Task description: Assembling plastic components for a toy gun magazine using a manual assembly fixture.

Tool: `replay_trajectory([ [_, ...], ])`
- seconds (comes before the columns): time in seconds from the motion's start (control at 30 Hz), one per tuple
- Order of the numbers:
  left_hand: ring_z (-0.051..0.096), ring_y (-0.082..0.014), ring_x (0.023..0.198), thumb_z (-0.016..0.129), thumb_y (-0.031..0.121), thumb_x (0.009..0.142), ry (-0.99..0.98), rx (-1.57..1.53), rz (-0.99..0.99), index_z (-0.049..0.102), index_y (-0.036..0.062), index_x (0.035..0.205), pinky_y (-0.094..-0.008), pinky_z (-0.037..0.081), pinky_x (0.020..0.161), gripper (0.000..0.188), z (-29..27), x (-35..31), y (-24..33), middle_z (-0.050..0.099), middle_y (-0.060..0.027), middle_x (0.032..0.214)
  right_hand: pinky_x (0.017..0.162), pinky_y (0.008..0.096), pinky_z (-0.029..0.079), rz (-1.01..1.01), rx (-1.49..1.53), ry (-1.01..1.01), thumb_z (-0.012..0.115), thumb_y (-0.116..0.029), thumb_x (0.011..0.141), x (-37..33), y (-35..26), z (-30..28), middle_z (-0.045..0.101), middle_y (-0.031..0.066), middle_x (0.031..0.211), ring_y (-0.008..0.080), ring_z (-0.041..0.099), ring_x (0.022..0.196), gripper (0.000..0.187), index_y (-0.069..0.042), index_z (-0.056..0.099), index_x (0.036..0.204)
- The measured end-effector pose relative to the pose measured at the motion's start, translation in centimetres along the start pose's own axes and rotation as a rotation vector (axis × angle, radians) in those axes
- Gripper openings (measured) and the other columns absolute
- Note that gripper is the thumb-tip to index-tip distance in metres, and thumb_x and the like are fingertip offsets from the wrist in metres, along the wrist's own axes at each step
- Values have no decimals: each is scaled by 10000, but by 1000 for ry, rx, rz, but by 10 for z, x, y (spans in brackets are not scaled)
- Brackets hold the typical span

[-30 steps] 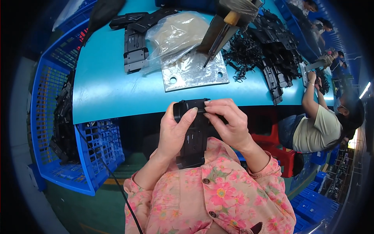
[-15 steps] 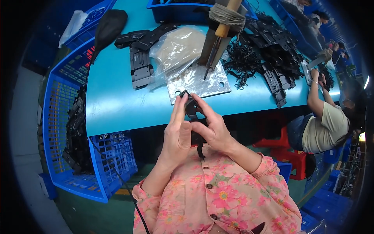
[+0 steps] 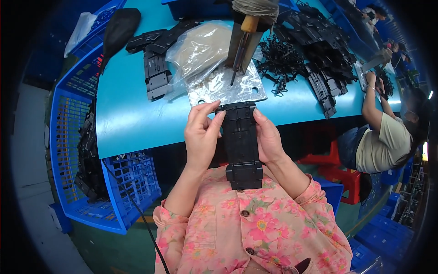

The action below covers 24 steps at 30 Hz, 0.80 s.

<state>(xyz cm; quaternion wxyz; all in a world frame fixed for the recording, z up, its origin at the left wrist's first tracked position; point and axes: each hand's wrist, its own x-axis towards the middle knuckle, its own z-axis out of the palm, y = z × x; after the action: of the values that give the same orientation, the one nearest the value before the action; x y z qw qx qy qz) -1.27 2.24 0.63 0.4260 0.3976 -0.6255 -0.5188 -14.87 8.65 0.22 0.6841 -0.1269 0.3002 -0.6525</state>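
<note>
A long black moulded plastic part (image 3: 241, 141) lies lengthwise between my hands in front of my chest, its broad side showing. At its far left corner, the thumb and fingers of my left hand (image 3: 202, 137) pinch the edge. Along the far right edge rests the thumb of my right hand (image 3: 270, 139), with its other fingers hidden beneath the part. Just beyond the part's far end is a shiny metal plate (image 3: 219, 89) with holes. Above that plate, a thin metal rod (image 3: 236, 66) with a wooden handle (image 3: 249, 23) points down from a cord-wrapped post.
Beside the plate sit a clear plastic bag (image 3: 200, 50) and black parts (image 3: 156, 75). A tangle of small black pieces (image 3: 280, 61) and a pile of black parts (image 3: 324, 59) lie right. A blue crate (image 3: 59, 150) stands left. A co-worker (image 3: 381, 137) sits at the right.
The black part has turned from narrow end-on to broad side up, stretching toward my chest. My hands have moved apart to its two sides. The view has shifted slightly.
</note>
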Motion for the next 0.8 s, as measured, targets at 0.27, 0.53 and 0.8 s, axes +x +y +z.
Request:
replay_trajectory([
  [0.27, 489, -49, 675, 546, 265, 853, -266, -598, -624, 570, 26, 1025, -191, 398, 603, 296, -2, -1, -4, 572, 19, 804, 767, 333, 489, 19, 134, 7, 301, -350, 917, -11, 12, -7, 551, 126, 1050, 211, 574, 898, 428, -9, 446, 1132],
  [0.53, 525, -63, 710, 552, 302, 844, -291, -585, -663, 591, 44, 987, -210, 408, 631, 298, -10, 3, 0, 597, -2, 820, 814, 317, 456, 48, -146, 75, 441, -234, 879, -1, -14, -29, 579, 96, 986, 189, 575, 882, 301, 2, 512, 1052],
  [0.8, 522, -67, 697, 576, 276, 830, -228, -667, -685, 609, 42, 932, -216, 408, 646, 258, -7, 16, -12, 609, -5, 810, 669, 223, 416, 145, -248, 9, 549, -213, 841, 13, -37, -35, 608, 25, 859, 76, 523, 711, 232, -14, 595, 951],
])
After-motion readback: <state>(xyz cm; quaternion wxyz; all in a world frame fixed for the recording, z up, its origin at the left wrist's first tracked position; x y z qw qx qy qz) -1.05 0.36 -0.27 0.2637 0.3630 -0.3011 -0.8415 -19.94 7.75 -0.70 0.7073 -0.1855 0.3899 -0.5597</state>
